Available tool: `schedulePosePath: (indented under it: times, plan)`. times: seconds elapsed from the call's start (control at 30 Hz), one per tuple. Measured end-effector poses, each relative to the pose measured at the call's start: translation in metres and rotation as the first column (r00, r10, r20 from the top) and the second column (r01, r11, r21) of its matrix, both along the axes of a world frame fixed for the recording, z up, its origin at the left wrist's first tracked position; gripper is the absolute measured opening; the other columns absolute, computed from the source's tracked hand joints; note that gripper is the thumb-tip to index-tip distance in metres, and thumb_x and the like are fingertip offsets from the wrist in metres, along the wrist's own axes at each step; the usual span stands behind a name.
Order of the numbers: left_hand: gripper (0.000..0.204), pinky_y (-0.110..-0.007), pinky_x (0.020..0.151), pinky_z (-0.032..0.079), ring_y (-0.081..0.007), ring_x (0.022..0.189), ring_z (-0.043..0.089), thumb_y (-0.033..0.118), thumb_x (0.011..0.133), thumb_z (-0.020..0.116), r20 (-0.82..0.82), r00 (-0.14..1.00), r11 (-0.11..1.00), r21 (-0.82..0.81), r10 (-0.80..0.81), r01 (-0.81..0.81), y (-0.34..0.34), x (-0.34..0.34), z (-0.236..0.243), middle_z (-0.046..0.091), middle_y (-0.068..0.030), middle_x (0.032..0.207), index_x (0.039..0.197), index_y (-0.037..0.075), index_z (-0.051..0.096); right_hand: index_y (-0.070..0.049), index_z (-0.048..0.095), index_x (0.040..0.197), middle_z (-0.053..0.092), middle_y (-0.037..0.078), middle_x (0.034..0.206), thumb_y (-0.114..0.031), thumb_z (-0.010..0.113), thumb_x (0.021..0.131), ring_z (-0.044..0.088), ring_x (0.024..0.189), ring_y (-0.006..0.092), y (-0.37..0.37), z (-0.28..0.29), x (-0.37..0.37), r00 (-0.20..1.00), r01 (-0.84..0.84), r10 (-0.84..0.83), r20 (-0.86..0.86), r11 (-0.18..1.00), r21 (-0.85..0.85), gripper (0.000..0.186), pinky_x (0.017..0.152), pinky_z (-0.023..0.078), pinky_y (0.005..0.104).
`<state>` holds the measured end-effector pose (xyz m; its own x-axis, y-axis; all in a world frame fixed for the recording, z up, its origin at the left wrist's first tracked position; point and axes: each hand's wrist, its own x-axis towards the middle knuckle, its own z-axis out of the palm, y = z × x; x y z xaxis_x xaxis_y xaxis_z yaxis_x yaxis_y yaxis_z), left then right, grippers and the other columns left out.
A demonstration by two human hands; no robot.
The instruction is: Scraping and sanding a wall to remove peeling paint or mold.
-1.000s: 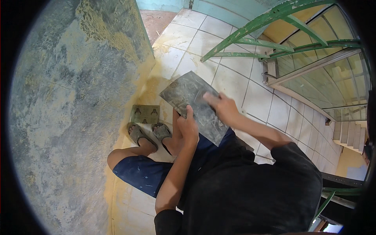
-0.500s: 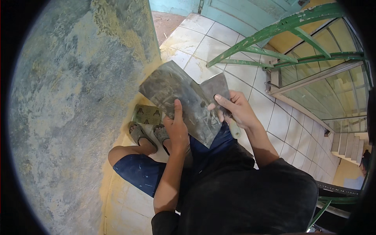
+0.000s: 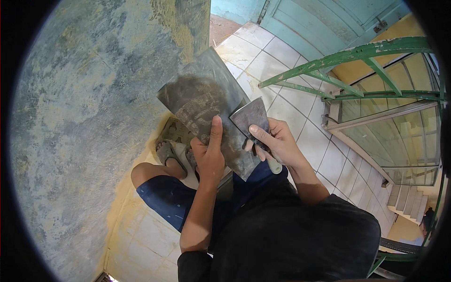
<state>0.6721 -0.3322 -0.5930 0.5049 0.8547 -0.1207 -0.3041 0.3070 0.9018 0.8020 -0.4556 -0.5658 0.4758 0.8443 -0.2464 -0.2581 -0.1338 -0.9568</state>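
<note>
My left hand (image 3: 211, 160) is closed on the lower edge of a flat, rectangular grey sheet (image 3: 199, 101), thumb on top. Dark, damp-looking smears with scratchy pale marks cover much of its face. My right hand (image 3: 281, 143) grips a putty knife (image 3: 250, 117), a broad metal blade with a pale rounded handle. Its thumb presses on the blade, and the other fingers curl beneath. The blade overlaps the sheet's right side; whether the two touch I cannot tell.
Close on my left rises a patchy grey-blue wall (image 3: 94, 113). A printed container (image 3: 174, 134) stands by my sandalled feet. Green metal framing (image 3: 338, 58) and a glass-paned frame (image 3: 394, 136) stand to the right on white floor tiles (image 3: 293, 113). A turquoise door (image 3: 324, 23) is beyond.
The putty knife has moved left and slightly down relative to the sheet, and its blade now overlaps it. The sheet has tilted, showing darker smears. The whole view has shifted a little.
</note>
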Motion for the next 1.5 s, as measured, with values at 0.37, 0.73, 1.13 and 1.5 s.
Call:
schedulePosePath:
  times: [0.37, 0.73, 1.13, 1.5]
  plan:
    - [0.047, -0.027, 0.064, 0.032, -0.0048, 0.073, 0.040, 0.044, 0.109, 0.054, -0.171, 0.983, 0.984, 0.151, -0.072, 0.098, 0.006, -0.014, 0.000, 0.049, 0.0063, 0.078, 0.080, 0.007, 0.056, 0.001, 0.061, 0.090, 0.071, 0.016, 0.071, -0.030, 0.066, 0.103, 0.063, 0.043, 0.0166, 0.014, 0.012, 0.001, 0.991, -0.082, 0.069, -0.118, 0.991, -0.103, 0.035, 0.033, 0.041, 0.0251]
    - [0.066, -0.036, 0.052, 0.022, -0.0101, 0.057, 0.030, 0.048, 0.112, 0.042, -0.314, 0.948, 0.782, 0.603, 0.049, 0.159, 0.025, -0.022, 0.002, 0.032, 0.0005, 0.058, 0.065, 0.002, 0.036, 0.002, 0.064, 0.090, 0.072, 0.016, 0.072, -0.032, 0.068, 0.102, 0.068, 0.047, 0.0197, 0.024, 0.028, 0.020, 0.964, -0.260, 0.243, -0.111, 0.948, -0.186, 0.036, 0.033, 0.047, 0.0259]
    - [0.059, -0.047, 0.056, 0.035, -0.0392, 0.055, 0.048, 0.036, 0.112, 0.042, -0.447, 0.894, 0.746, 0.594, -0.003, 0.299, 0.036, -0.030, 0.003, 0.049, -0.0221, 0.062, 0.074, -0.006, 0.054, 0.005, 0.066, 0.091, 0.073, 0.016, 0.074, -0.031, 0.063, 0.105, 0.071, 0.051, 0.0201, 0.047, 0.051, 0.029, 0.870, -0.463, 0.493, 0.000, 0.816, -0.347, 0.038, 0.037, 0.050, 0.0260]
    - [0.064, -0.043, 0.062, 0.042, -0.0307, 0.061, 0.054, 0.045, 0.113, 0.039, -0.606, 0.795, 0.820, 0.447, -0.018, 0.359, 0.048, -0.035, -0.005, 0.059, -0.0190, 0.068, 0.081, -0.007, 0.060, 0.005, 0.065, 0.091, 0.072, 0.015, 0.074, -0.029, 0.061, 0.105, 0.071, 0.051, 0.0206, 0.070, 0.052, 0.019, 0.763, -0.580, 0.646, 0.012, 0.693, -0.427, 0.037, 0.037, 0.051, 0.0270]
